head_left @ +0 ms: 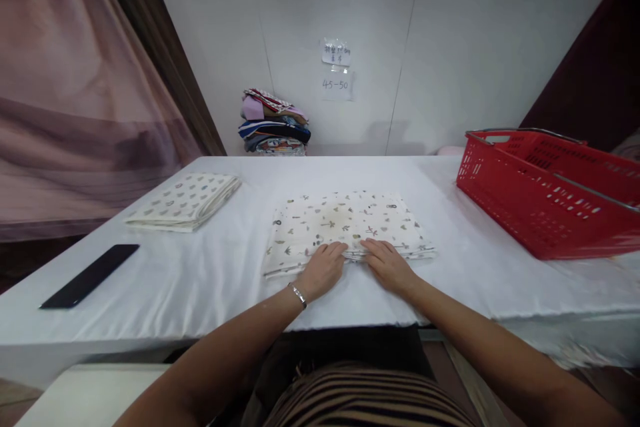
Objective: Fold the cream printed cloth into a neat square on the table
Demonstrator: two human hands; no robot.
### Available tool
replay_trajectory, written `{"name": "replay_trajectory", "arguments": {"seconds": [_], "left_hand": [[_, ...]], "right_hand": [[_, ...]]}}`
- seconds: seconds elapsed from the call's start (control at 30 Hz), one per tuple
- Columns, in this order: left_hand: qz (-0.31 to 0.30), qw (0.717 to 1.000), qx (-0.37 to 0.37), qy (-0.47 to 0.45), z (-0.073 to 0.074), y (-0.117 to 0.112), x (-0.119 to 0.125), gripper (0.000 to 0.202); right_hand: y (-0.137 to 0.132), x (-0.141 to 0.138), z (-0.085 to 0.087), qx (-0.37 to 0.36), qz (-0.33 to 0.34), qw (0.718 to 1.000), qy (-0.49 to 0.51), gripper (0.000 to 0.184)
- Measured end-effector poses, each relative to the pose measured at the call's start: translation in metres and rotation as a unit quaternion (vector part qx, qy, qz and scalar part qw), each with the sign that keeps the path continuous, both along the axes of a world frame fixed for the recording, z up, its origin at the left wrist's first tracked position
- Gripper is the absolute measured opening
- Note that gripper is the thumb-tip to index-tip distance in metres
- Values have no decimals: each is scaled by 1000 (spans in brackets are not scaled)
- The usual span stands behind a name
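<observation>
A cream cloth with small printed figures lies folded flat on the white table in front of me. My left hand rests on its near edge, fingers curled over the folded layers. My right hand sits right beside it on the same edge, fingers bent onto the cloth. Both hands press or grip the near hem; a thin bracelet is on my left wrist.
A second folded patterned cloth lies at the left. A dark phone lies near the left front edge. A red plastic basket stands at the right. A stack of folded clothes sits against the back wall.
</observation>
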State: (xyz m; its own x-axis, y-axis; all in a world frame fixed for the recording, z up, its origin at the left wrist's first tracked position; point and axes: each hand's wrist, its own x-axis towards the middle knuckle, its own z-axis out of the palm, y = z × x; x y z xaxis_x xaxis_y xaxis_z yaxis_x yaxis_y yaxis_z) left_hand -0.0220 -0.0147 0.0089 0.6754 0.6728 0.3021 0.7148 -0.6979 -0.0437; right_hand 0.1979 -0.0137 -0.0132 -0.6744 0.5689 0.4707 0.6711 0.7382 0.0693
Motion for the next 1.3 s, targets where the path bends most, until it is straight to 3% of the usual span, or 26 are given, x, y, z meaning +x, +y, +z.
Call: {"name": "replay_trajectory", "arguments": {"seconds": [0.13, 0.43, 0.6, 0.93, 1.13, 1.3], "left_hand": [[13, 1000, -6, -18, 0, -2, -1, 22], [9, 998, -13, -54, -3, -3, -5, 20], [4, 999, -19, -51, -7, -3, -6, 17], [-22, 998, -22, -57, -2, -7, 0, 20], [22, 993, -64, -101, 0, 0, 15, 40], [44, 995, -58, -65, -3, 5, 19, 25]], "right_hand": [[-4, -4, 1, -4, 13, 1000, -11, 20], [5, -15, 1, -13, -38, 998, -42, 22], [2, -13, -1, -23, -7, 999, -35, 31], [-2, -10, 1, -44, -1, 998, -34, 30], [-2, -9, -1, -58, 4, 998, -28, 27], [-2, -7, -3, -66, 6, 998, -11, 28]]}}
